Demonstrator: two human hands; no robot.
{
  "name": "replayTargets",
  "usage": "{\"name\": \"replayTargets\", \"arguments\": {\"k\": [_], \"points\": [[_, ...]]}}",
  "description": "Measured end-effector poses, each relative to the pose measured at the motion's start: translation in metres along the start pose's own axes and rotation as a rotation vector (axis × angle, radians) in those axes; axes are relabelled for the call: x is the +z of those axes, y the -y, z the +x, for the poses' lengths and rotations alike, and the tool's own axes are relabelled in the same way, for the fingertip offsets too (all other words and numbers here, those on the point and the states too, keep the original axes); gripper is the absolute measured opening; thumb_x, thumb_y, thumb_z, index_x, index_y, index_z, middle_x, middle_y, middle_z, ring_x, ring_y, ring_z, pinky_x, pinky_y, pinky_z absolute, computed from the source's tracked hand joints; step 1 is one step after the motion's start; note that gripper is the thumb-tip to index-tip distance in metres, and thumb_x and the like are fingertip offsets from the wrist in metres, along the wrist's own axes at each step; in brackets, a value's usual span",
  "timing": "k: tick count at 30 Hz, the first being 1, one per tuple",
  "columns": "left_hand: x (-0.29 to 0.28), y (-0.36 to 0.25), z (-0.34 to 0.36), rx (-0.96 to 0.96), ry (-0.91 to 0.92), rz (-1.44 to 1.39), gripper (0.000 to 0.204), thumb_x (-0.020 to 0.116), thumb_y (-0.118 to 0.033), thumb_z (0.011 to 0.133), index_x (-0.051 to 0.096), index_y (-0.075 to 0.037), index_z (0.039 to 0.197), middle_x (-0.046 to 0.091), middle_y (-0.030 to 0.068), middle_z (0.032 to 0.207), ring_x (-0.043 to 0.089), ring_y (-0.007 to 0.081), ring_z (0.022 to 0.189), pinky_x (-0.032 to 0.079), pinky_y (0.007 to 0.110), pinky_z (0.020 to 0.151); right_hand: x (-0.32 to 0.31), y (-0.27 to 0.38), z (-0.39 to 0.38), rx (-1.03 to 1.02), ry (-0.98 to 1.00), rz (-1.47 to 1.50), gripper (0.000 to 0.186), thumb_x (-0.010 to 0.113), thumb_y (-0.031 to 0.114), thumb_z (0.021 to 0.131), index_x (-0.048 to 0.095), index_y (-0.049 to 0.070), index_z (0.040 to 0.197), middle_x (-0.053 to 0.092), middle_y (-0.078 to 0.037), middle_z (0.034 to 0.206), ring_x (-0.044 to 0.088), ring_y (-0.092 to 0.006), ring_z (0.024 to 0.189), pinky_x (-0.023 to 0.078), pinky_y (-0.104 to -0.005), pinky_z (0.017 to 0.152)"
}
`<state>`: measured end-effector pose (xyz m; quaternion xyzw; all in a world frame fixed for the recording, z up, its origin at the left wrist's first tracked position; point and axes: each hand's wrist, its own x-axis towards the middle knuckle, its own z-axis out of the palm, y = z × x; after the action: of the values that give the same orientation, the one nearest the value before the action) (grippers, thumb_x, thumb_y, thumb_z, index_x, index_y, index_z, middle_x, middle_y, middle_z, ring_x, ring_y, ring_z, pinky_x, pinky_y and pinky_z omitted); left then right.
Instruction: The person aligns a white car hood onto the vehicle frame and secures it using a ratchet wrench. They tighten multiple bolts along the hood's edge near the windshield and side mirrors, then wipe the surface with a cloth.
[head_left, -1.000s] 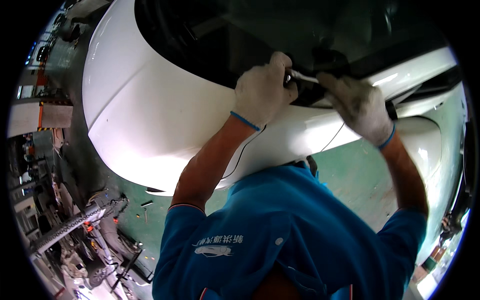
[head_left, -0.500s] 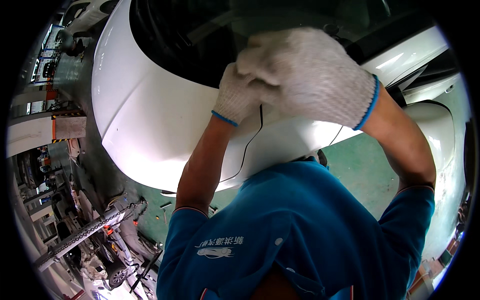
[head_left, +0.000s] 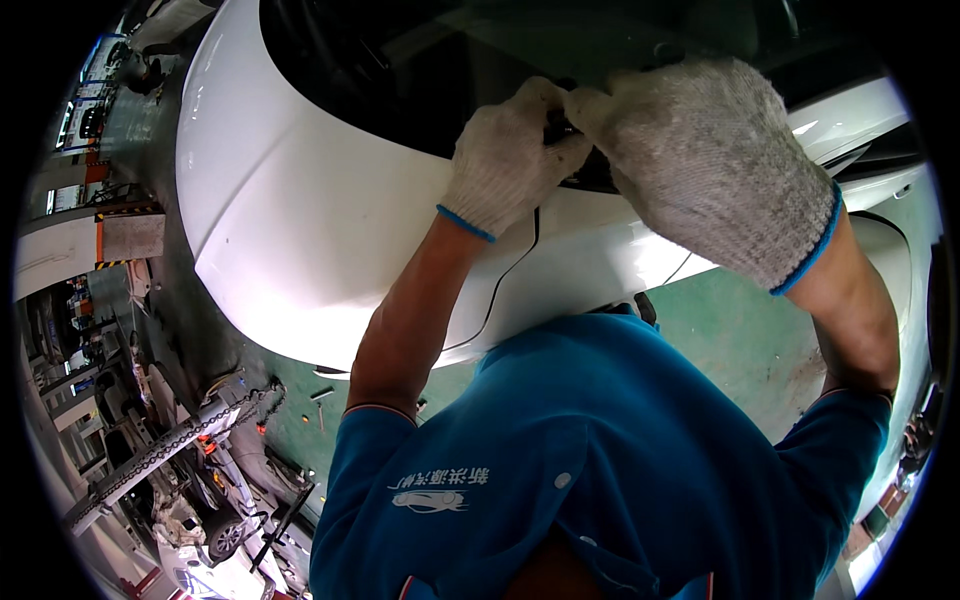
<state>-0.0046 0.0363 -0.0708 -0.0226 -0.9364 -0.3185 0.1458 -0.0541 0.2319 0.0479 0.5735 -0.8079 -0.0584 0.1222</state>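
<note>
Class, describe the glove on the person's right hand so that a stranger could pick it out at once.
Start at the white car and go to the near edge of its dark windshield. There, the right glove sits close beside the left glove. Both are knitted and blue-cuffed, but the right one looks larger in this view and greyer.

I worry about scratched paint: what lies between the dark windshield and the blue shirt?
White car bodywork, crossed by a thin dark curved panel gap; the left forearm and gloved left hand reach over it. The head view shows this.
</note>
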Motion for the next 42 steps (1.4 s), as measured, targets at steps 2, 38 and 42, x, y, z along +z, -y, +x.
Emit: {"name": "replayTargets", "arguments": {"k": [2, 38, 42], "points": [[0.002, 0.003, -0.001, 0.046, -0.005, 0.041, 0.042, 0.078, -0.040, 0.093, 0.066, -0.004, 0.109, 0.073, 0.0123, 0.071, 0.075, 0.0273, 0.063, 0.062, 0.037, 0.060, 0.004, 0.003, -0.003, -0.008, 0.094, -0.115, 0.035, 0.073, 0.013, 0.096, 0.071, 0.006, 0.130, 0.074, -0.012, 0.096, 0.076, -0.0221, 0.084, 0.062, -0.0328, 0.068], [-0.002, 0.013, -0.003, 0.528, -0.142, 0.109, 0.044, 0.082, -0.026, 0.090, 0.064, -0.003, 0.122, 0.077, 0.0144, 0.089, 0.078, 0.0297, 0.076, 0.063, 0.039, 0.071, 0.060, 0.005, -0.001, -0.155, -0.480, 0.497, 0.026, 0.076, 0.011, 0.092, 0.068, 0.006, 0.116, 0.071, -0.014, 0.116, 0.075, -0.0238, 0.103, 0.065, -0.0350, 0.077], [-0.003, -0.007, -0.008, -0.069, 0.066, -0.095, 0.045, 0.081, -0.025, 0.091, 0.062, -0.002, 0.125, 0.077, 0.0163, 0.090, 0.077, 0.0303, 0.074, 0.063, 0.039, 0.071, 0.061, -0.020, -0.042, -0.042, -0.459, 0.688, 0.030, 0.072, -0.008, 0.089, 0.066, 0.004, 0.116, 0.074, -0.016, 0.118, 0.077, -0.0232, 0.090, 0.067, -0.0343, 0.075]]}}
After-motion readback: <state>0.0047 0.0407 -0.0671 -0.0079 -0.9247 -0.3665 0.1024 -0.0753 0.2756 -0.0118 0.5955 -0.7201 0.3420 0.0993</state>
